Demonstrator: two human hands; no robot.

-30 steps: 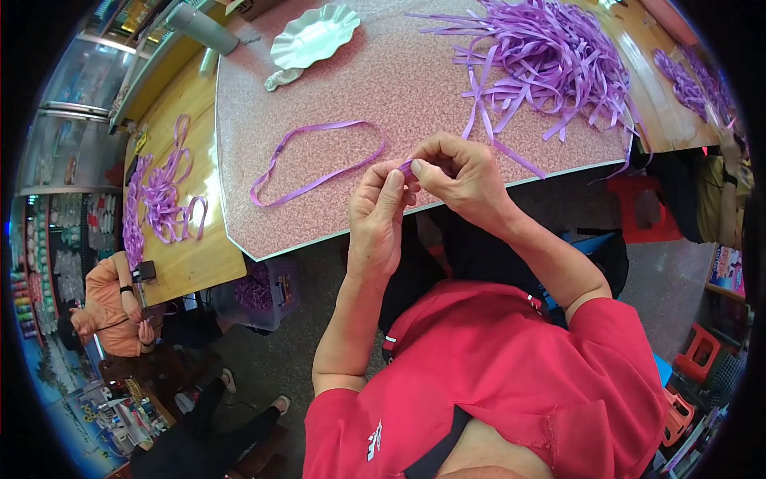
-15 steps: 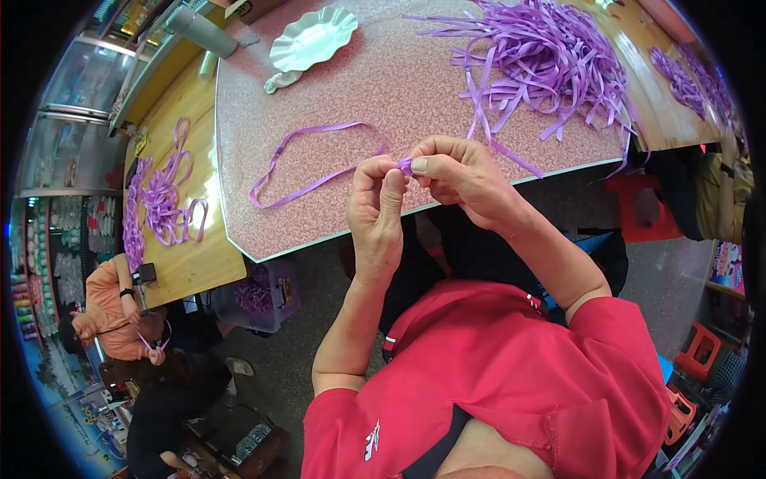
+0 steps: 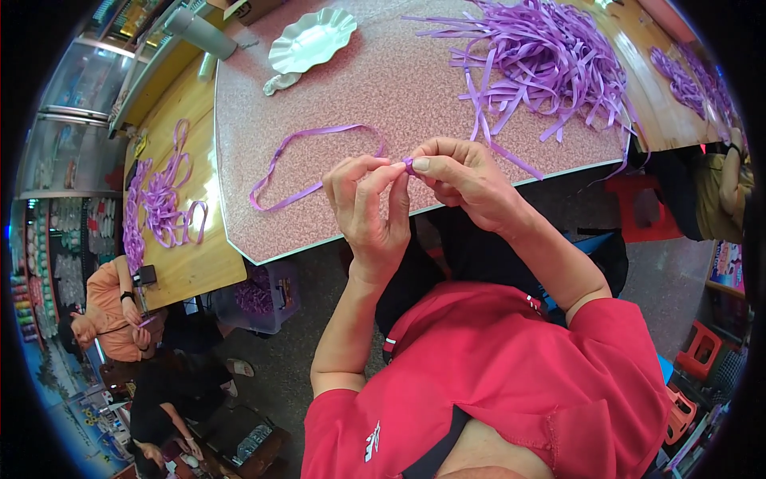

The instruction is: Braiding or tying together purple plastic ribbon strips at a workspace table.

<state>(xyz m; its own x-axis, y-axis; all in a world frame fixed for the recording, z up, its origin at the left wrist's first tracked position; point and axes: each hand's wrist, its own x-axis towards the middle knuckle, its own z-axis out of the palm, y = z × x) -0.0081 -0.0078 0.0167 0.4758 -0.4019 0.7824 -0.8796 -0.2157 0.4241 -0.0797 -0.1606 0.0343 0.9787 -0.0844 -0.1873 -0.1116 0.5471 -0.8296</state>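
My left hand (image 3: 369, 209) and my right hand (image 3: 463, 177) meet at the near edge of a pink speckled table (image 3: 383, 80). Both pinch the end of a long purple ribbon (image 3: 307, 164) between fingertips. The ribbon runs from my fingers in a loose loop across the tabletop to the left. A big heap of purple ribbon strips (image 3: 542, 64) lies just beyond my right hand.
A silver scalloped foil dish (image 3: 311, 40) rests at the table's far left. A wooden table (image 3: 171, 199) on the left bears more purple ribbons (image 3: 159, 199). A person in orange (image 3: 104, 307) sits at lower left. Red stools (image 3: 650, 207) stand at right.
Both hands have stayed together at the table edge, fingers working the ribbon end. The ribbon loop on the table has shifted slightly.
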